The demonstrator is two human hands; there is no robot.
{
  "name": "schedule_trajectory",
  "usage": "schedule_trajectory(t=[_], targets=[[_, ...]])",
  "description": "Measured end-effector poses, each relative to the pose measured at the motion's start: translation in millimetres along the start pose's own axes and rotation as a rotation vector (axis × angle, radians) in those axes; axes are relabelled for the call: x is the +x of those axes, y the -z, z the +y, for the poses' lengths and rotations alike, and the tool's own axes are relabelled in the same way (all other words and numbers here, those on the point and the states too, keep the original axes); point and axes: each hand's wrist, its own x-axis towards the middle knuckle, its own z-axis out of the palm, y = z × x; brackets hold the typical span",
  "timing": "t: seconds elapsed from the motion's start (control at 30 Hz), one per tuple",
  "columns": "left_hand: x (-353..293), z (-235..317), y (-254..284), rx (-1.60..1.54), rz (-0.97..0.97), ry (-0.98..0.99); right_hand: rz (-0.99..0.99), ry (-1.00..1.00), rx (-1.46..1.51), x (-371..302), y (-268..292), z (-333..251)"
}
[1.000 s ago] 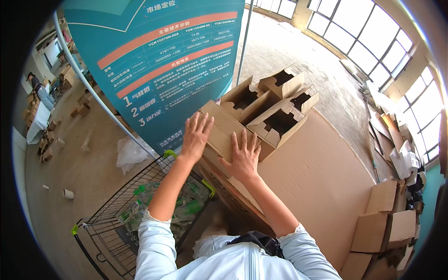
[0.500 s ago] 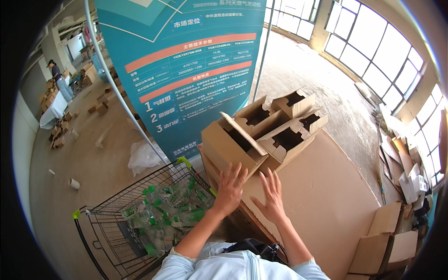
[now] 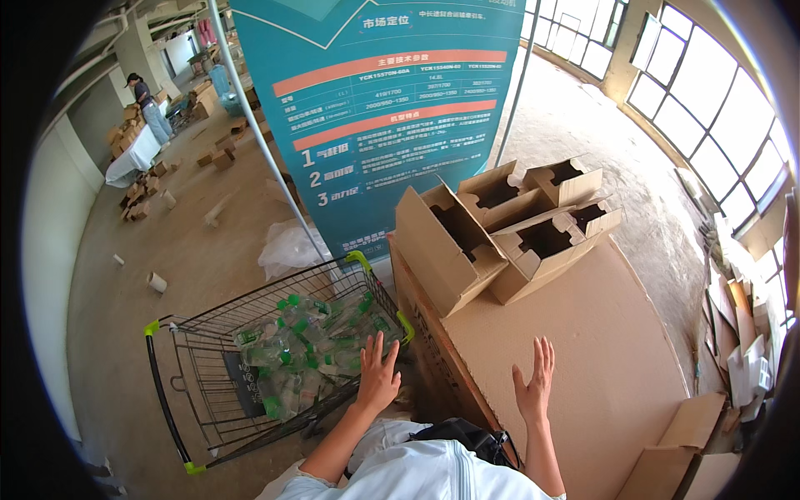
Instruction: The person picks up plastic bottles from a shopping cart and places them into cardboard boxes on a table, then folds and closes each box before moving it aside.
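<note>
Cardboard boxes (image 3: 525, 271) stand just past twelve o'clock on the worktop (image 3: 608, 350), mouths upward, huddled perhaps for steadiness. At ten o'clock a wire cart (image 3: 242, 383) corrals bottles (image 3: 308, 346); the left hand (image 3: 380, 379), empty, fingers spread, is nearest it. The right hand (image 3: 535, 383), empty, thumb apart, hovers over the worktop. Pale floor (image 3: 575, 125) and tall windows (image 3: 717, 108) lie beyond, toward one o'clock.

Matt cardbd boxes (image 3: 433, 250), plastic bottles (image 3: 304, 350), prob. metal cart (image 3: 200, 358)
</note>
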Motion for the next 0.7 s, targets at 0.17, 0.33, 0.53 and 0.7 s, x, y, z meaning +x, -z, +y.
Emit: schedule_trajectory(t=[0.17, 0.33, 0.53, 0.7], targets=[[-10.8, -12.8, -8.6, 0.053, 0.000, 0.087, -0.069, 0.026, -0.010, 1.5, -16.6, -11.4], [-14.0, -23.6, -14.3, 0.072, -0.002, 0.123, -0.077, 0.070, -0.026, 2.8, -23.0, -19.6], [-9.3, -31.9, -13.1, 0.109, -0.004, 0.128, -0.042, 0.063, -0.014, 3.3, -17.4, -20.8], [1.0, -43.2, -13.8, 0.088, 0.003, 0.160, -0.057, 0.011, -0.030, 1.6, -16.5, -17.4]])
